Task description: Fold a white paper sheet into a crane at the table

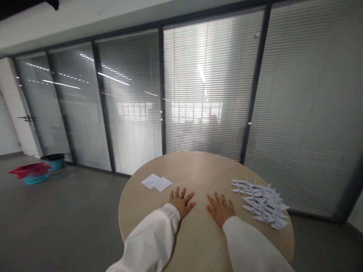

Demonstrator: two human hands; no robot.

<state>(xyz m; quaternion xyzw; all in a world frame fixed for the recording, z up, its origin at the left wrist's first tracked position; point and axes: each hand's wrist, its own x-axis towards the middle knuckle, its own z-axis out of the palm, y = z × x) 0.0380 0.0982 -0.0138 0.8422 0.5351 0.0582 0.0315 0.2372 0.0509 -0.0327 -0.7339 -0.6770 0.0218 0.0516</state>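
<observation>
Both my hands lie palm down on a round wooden table (198,170), fingers spread, holding nothing. My left hand (182,201) rests close to some flat white paper sheets (157,182), which overlap at the table's left side; it does not touch them. To the right of it, with a gap between, is my right hand (220,209), also open. Beyond that hand, near the right edge, stand several folded white paper cranes (262,202), crowded together in rows with pointed wings and necks. White sleeves cover both my arms.
A glass partition with blinds (207,87) runs behind the table. On the grey floor at the left are a blue bin with a red bag (31,173) and another blue bin with a black liner (56,161). A white door (19,109) stands at the far left.
</observation>
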